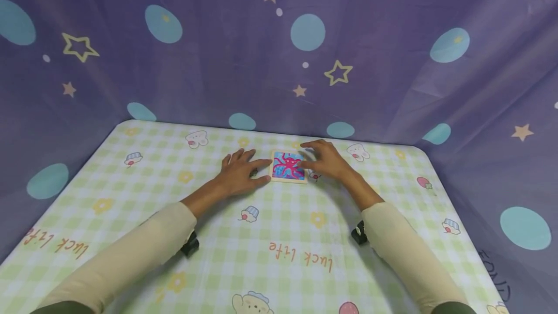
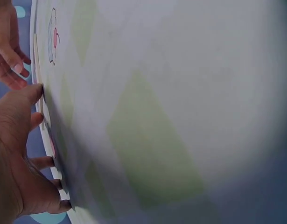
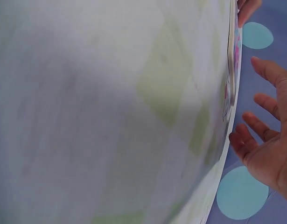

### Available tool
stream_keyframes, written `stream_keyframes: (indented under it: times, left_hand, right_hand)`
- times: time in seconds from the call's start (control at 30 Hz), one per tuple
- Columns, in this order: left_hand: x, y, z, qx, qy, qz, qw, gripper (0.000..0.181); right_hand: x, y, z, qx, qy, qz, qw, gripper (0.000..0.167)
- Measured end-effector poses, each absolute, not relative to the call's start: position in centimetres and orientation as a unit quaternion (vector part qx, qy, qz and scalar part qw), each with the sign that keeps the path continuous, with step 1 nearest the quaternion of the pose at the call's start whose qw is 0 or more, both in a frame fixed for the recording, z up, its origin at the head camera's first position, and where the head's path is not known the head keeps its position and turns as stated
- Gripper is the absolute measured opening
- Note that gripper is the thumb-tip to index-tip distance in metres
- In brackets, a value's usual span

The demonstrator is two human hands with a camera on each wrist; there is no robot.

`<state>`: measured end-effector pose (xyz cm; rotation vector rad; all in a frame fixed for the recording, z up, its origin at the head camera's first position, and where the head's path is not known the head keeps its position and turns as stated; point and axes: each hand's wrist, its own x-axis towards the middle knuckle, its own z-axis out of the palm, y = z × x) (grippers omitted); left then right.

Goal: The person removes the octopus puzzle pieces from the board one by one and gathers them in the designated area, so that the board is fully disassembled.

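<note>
A small square board point(image 1: 288, 166) with a pale wooden rim and a pink octopus picture on blue lies flat on the table. My left hand point(image 1: 239, 174) is at its left side, fingers spread, with thumb and index tips at the rim. Seen from the left wrist, that hand point(image 2: 22, 140) rests its fingertips on the cloth, its thumb by the board's edge point(image 2: 38, 70). Over the board's right side hovers my right hand point(image 1: 327, 160), its thumb in front of the picture. In the right wrist view this hand point(image 3: 269, 135) has loosely bent fingers, apart from the board point(image 3: 232, 65).
A green-and-white checked cloth point(image 1: 279, 227) with printed cupcakes, flowers and lettering covers the table. Purple curtains point(image 1: 244, 52) with stars and blue dots hang behind it and at both sides. Dark wrist devices point(image 1: 190, 245) sit under the sleeves.
</note>
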<state>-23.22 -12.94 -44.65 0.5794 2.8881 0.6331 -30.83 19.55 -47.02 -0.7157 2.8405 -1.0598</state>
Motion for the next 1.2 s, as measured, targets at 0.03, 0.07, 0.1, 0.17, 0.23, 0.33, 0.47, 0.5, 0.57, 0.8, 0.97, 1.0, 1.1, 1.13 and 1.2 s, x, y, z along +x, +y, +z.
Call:
stream_keyframes:
  times: [0.03, 0.07, 0.1, 0.17, 0.23, 0.33, 0.47, 0.5, 0.57, 0.8, 0.97, 1.0, 1.1, 1.13, 1.2]
  left_hand:
    - [-23.2, -12.9, -44.7, 0.190, 0.956, 0.212, 0.065, 0.062]
    - [-23.2, -12.9, -44.7, 0.190, 0.956, 0.213, 0.064, 0.062]
    - [-23.2, -12.9, -44.7, 0.189, 0.956, 0.212, 0.064, 0.062]
    - [-23.2, -12.8, -44.6, 0.188, 0.957, 0.213, 0.066, 0.062]
    - [-23.3, -12.9, -44.7, 0.187, 0.957, 0.211, 0.069, 0.062]
    - [-23.7, -13.0, -45.2, 0.185, 0.956, 0.214, 0.072, 0.063]
    - [-24.3, -13.3, -46.5, 0.186, 0.955, 0.220, 0.073, 0.064]
    - [-24.3, -13.4, -46.6, 0.186, 0.955, 0.220, 0.073, 0.065]
    - [-24.1, -13.4, -46.3, 0.189, 0.955, 0.217, 0.073, 0.065]
    - [-23.3, -13.2, -44.9, 0.191, 0.957, 0.205, 0.073, 0.065]
    - [-24.0, -13.2, -45.8, 0.179, 0.956, 0.216, 0.081, 0.065]
    - [-24.2, -13.2, -46.0, 0.179, 0.957, 0.215, 0.081, 0.065]
    - [-24.7, -13.3, -46.6, 0.177, 0.956, 0.218, 0.080, 0.065]
    - [-24.7, -13.3, -46.7, 0.177, 0.956, 0.218, 0.080, 0.065]
    - [-24.9, -13.3, -46.8, 0.177, 0.956, 0.219, 0.080, 0.065]
  right_hand:
    - [-31.3, 19.6, -47.7, -0.232, 0.910, -0.344, 0.009, 0.071]
    - [-32.0, 19.6, -48.6, -0.238, 0.909, -0.343, 0.002, 0.071]
    - [-32.5, 19.6, -49.2, -0.240, 0.908, -0.344, 0.002, 0.071]
    - [-32.6, 19.4, -49.4, -0.246, 0.904, -0.350, 0.005, 0.070]
    - [-32.7, 18.9, -49.4, -0.253, 0.900, -0.356, 0.005, 0.067]
    - [-31.3, 17.7, -47.4, -0.251, 0.895, -0.369, 0.020, 0.061]
    - [-29.2, 15.9, -44.7, -0.231, 0.893, -0.383, 0.042, 0.055]
    - [-28.9, 15.6, -44.5, -0.227, 0.894, -0.385, 0.043, 0.054]
    - [-28.6, 15.1, -44.2, -0.223, 0.891, -0.392, 0.047, 0.052]
    - [-29.3, 14.3, -44.2, -0.228, 0.891, -0.390, 0.050, 0.049]
    - [-29.9, 14.0, -44.2, -0.218, 0.892, -0.390, 0.063, 0.049]
    - [-30.0, 13.9, -44.2, -0.216, 0.892, -0.392, 0.067, 0.049]
    - [-30.2, 13.9, -44.2, -0.211, 0.886, -0.405, 0.076, 0.050]
    - [-30.3, 13.8, -44.2, -0.209, 0.885, -0.408, 0.080, 0.051]
    - [-30.4, 13.7, -44.3, -0.206, 0.884, -0.410, 0.085, 0.052]
